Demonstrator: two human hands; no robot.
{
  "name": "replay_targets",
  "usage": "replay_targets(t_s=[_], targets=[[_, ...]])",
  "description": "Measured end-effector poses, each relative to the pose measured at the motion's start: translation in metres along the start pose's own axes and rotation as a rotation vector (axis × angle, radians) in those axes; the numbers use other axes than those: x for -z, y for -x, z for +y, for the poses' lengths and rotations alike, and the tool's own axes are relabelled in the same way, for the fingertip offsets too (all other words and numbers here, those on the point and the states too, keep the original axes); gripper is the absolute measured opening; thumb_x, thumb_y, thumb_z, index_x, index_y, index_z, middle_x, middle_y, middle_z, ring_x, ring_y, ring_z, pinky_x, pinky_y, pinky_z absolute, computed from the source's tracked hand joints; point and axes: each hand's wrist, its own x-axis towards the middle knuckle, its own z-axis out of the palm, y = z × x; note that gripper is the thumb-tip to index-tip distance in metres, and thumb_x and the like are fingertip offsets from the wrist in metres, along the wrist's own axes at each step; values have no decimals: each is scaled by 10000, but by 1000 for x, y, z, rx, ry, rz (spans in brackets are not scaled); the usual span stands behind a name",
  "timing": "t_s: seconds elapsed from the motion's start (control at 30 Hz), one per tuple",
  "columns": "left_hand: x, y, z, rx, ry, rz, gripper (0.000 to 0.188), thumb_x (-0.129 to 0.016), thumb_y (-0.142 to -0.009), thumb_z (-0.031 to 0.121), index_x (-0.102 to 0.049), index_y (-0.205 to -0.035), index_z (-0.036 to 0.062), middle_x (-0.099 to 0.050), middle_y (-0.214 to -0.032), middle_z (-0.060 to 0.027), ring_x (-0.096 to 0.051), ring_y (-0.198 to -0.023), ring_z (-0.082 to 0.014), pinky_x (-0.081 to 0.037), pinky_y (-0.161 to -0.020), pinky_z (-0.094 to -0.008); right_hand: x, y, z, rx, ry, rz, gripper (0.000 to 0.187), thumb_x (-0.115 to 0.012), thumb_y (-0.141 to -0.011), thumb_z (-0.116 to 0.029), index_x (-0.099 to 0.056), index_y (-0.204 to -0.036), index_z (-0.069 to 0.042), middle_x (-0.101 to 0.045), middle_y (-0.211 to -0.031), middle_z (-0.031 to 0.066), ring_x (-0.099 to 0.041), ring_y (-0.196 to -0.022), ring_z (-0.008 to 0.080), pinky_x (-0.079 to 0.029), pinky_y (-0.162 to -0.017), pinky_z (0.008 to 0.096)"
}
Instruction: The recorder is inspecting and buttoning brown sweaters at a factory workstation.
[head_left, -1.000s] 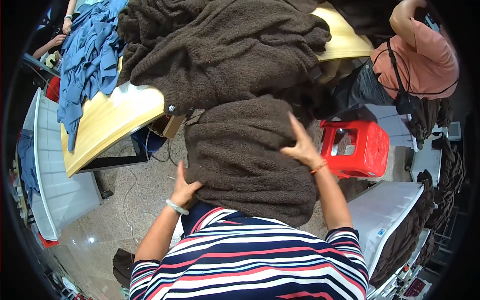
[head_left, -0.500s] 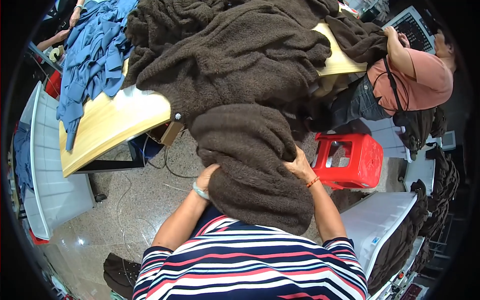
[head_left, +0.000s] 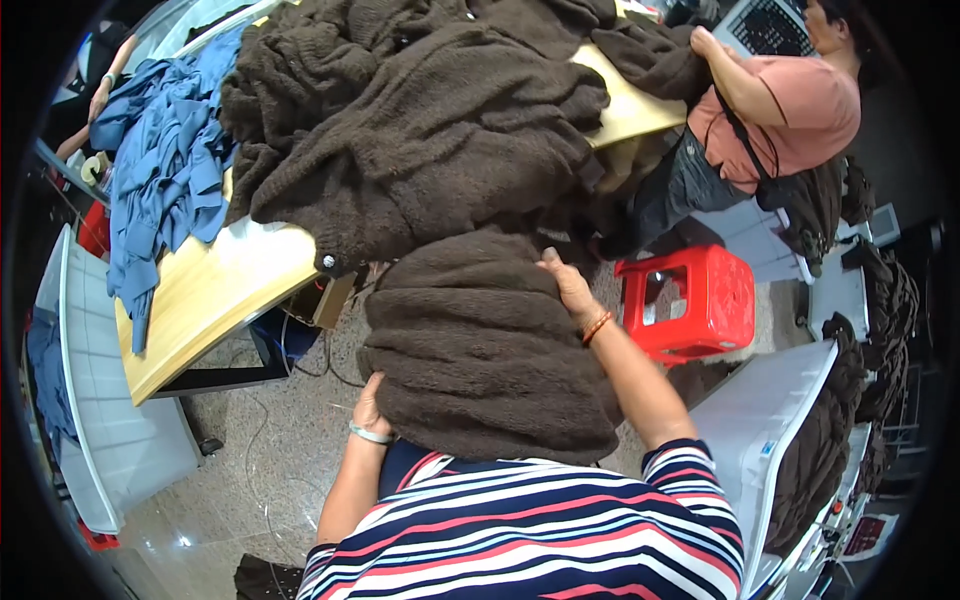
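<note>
A bunched dark brown fuzzy knit garment [head_left: 480, 350] hangs in thick crosswise folds in front of my body, held at both sides. My left hand [head_left: 371, 408], with a pale bangle at its wrist, grips the lower left edge; its fingers go out of sight behind the cloth. At the upper right edge my right hand [head_left: 570, 288] is closed on the knit, thumb on top and the other fingers hidden beneath. A large heap of the same brown knit [head_left: 420, 130] lies on the table [head_left: 215, 290] just beyond; whether it joins the held piece is unclear.
Blue garments [head_left: 170, 150] drape over the table's left side, near another person's hand [head_left: 98, 100]. A person in a pink shirt [head_left: 800, 105] handles brown knit at right. A red stool [head_left: 690, 300] stands right; white bins [head_left: 120, 390] flank both sides.
My right hand has moved up along the garment's right edge, and my left hand has shifted left and down. The twisted bundle now lies wider, in even crosswise folds.
</note>
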Motion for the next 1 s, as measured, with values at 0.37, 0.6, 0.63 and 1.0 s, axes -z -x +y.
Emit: replay_targets(t_s=[0.37,0.6,0.63,1.0], targets=[[-114,1,-29,208,-81,-416,502,-653,-936,229,-492,-1349,-5,-575,-1331,-155,-578,-1195,-289,-472,-1040,-418,22,-4,56,-516,-418,39,549,-418,-1018,-452,-534,-1350,-30,-656,-1221,120,-618,-1078,231,-483,-989,319],[-176,-23,-69,-411,-706,-396,710,-881,-690,151,-536,-1286,-22,-619,-1251,-126,-600,-1133,-246,-470,-1002,-363,40,31,52,-400,-245,-82,538,-431,-1010,-455,-547,-1325,-34,-663,-1197,119,-623,-1071,234,-491,-970,336],[-182,-21,-72,-442,-776,-514,712,-889,-679,163,-548,-1277,-19,-620,-1252,-121,-600,-1133,-239,-467,-1005,-357,60,73,73,-385,-223,-103,537,-433,-1008,-455,-549,-1321,-35,-664,-1194,119,-624,-1070,235,-492,-967,338],[-253,41,-57,286,-173,-606,510,-609,-867,-56,-461,-1356,-44,-555,-1329,-166,-596,-1160,-267,-500,-1001,-366,119,206,106,-117,10,-240,521,-453,-995,-460,-570,-1281,-41,-674,-1156,116,-632,-1059,240,-504,-937,364]])
